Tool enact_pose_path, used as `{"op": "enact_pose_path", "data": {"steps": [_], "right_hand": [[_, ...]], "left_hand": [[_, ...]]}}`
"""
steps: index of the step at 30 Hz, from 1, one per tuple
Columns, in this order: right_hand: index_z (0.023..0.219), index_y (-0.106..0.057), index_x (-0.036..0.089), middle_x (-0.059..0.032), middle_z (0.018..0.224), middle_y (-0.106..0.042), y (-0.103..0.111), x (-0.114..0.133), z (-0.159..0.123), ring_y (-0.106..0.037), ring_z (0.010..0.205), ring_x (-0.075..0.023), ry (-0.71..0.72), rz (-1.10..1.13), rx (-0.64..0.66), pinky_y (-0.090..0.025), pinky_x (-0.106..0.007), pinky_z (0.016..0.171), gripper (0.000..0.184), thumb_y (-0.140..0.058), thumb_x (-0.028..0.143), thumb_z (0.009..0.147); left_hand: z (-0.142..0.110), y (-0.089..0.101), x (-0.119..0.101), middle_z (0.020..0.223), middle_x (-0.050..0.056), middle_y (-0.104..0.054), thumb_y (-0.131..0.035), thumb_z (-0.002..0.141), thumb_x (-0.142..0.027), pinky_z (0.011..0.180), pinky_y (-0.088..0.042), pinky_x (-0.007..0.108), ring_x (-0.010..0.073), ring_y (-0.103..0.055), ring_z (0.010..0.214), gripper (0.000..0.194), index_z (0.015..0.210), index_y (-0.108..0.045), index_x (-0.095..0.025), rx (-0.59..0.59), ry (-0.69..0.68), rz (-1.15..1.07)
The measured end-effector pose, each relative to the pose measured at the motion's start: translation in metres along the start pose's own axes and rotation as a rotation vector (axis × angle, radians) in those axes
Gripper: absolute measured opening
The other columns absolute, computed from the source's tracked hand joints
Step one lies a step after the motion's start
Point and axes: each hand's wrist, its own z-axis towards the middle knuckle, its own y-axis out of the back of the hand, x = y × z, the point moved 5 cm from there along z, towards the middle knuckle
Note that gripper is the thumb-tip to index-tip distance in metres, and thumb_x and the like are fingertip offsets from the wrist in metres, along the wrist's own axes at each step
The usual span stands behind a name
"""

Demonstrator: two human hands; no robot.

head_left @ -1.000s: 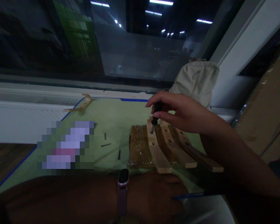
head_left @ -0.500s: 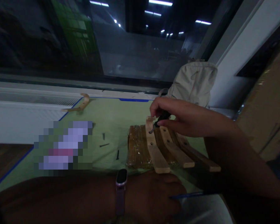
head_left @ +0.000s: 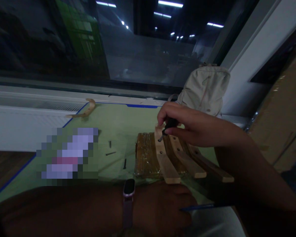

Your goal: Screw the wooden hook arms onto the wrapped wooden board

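Observation:
My right hand (head_left: 185, 123) is closed round the black handle of a screwdriver (head_left: 171, 124). Its tip meets a screw in the upper hole of the leftmost curved wooden hook (head_left: 169, 168). Two similar hooks, the middle one (head_left: 189, 161) and the right one (head_left: 212, 166), lie beside it on a brown wooden board (head_left: 145, 154) wrapped in clear film. My left hand (head_left: 162, 205), below a wristband on its wrist, lies in shadow just in front of the board. Its fingers are curled; what they grip, if anything, is hidden.
Three loose screws, one of them dark (head_left: 124, 163), lie left of the board on the green table (head_left: 123, 120). Another wooden hook (head_left: 88, 108) rests at the far left corner. A pixelated patch covers something on the left. A beige backpack (head_left: 204, 87) stands by the window.
My right hand has turned slightly on the screwdriver, whose handle leans a little differently. My left hand and the wooden pieces stay in place.

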Motion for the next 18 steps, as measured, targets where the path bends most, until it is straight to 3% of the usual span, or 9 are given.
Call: {"op": "enact_pose_path", "data": {"steps": [4, 8, 10, 12, 14, 16, 18], "right_hand": [[0.089, -0.059, 0.019, -0.0001, 0.081, -0.061, 0.002, -0.02, 0.003, -0.054, 0.072, -0.0133, -0.164, -0.126, -0.067, -0.035, -0.026, 0.065, 0.006, -0.059, 0.025, 0.088], [0.076, -0.06, 0.018, 0.0024, 0.064, -0.053, 0.005, -0.027, 0.001, -0.047, 0.061, -0.0121, -0.351, -0.264, -0.112, -0.028, -0.026, 0.06, 0.028, -0.061, 0.043, 0.088], [0.085, -0.062, 0.018, -0.0001, 0.074, -0.058, 0.004, -0.019, -0.001, -0.051, 0.068, -0.0136, -0.299, -0.222, -0.076, -0.032, -0.026, 0.063, 0.022, -0.059, 0.04, 0.089], [0.1, -0.061, 0.018, -0.0045, 0.094, -0.062, 0.003, -0.007, -0.003, -0.056, 0.084, -0.0162, -0.158, -0.145, -0.027, -0.038, -0.027, 0.072, 0.014, -0.057, 0.027, 0.09], [0.106, -0.059, 0.019, -0.0066, 0.108, -0.061, 0.002, 0.001, -0.004, -0.056, 0.097, -0.017, -0.032, -0.082, 0.0, -0.04, -0.028, 0.08, 0.018, -0.053, 0.016, 0.09], [0.104, -0.059, 0.019, -0.005, 0.102, -0.063, 0.001, 0.0, -0.002, -0.057, 0.092, -0.016, -0.029, -0.089, -0.036, -0.04, -0.027, 0.078, 0.015, -0.052, 0.015, 0.09], [0.095, -0.06, 0.019, -0.0014, 0.086, -0.063, 0.002, -0.01, 0.001, -0.056, 0.076, -0.0142, -0.143, -0.169, -0.117, -0.037, -0.025, 0.068, 0.008, -0.059, 0.024, 0.089]], "left_hand": [[0.0, 0.0, -0.001, 0.118, 0.009, -0.061, -0.052, 0.091, -0.033, 0.1, -0.044, 0.031, 0.022, -0.053, 0.112, 0.025, 0.091, -0.067, -0.014, 0.006, -0.049, -0.013], [0.001, 0.001, 0.0, 0.118, 0.01, -0.06, -0.054, 0.091, -0.036, 0.098, -0.045, 0.032, 0.0224, -0.054, 0.111, 0.026, 0.091, -0.067, -0.013, 0.017, -0.052, -0.029], [0.001, 0.001, -0.001, 0.118, 0.01, -0.06, -0.055, 0.09, -0.035, 0.097, -0.046, 0.032, 0.0223, -0.054, 0.111, 0.024, 0.091, -0.067, -0.014, 0.021, -0.045, -0.03], [0.001, 0.001, -0.001, 0.119, 0.009, -0.06, -0.056, 0.089, -0.033, 0.098, -0.046, 0.032, 0.0221, -0.054, 0.112, 0.022, 0.092, -0.067, -0.014, 0.027, -0.037, -0.029], [0.0, 0.001, -0.001, 0.118, 0.009, -0.061, -0.055, 0.089, -0.033, 0.099, -0.046, 0.032, 0.0221, -0.053, 0.112, 0.022, 0.092, -0.067, -0.014, 0.028, -0.034, -0.033], [0.0, 0.002, -0.001, 0.118, 0.009, -0.061, -0.053, 0.09, -0.032, 0.101, -0.045, 0.032, 0.0222, -0.053, 0.113, 0.023, 0.092, -0.067, -0.015, 0.031, -0.033, -0.04], [0.0, 0.003, -0.001, 0.119, 0.009, -0.061, -0.053, 0.09, -0.031, 0.101, -0.045, 0.033, 0.022, -0.053, 0.113, 0.022, 0.093, -0.067, -0.014, 0.034, -0.035, -0.034]]}}
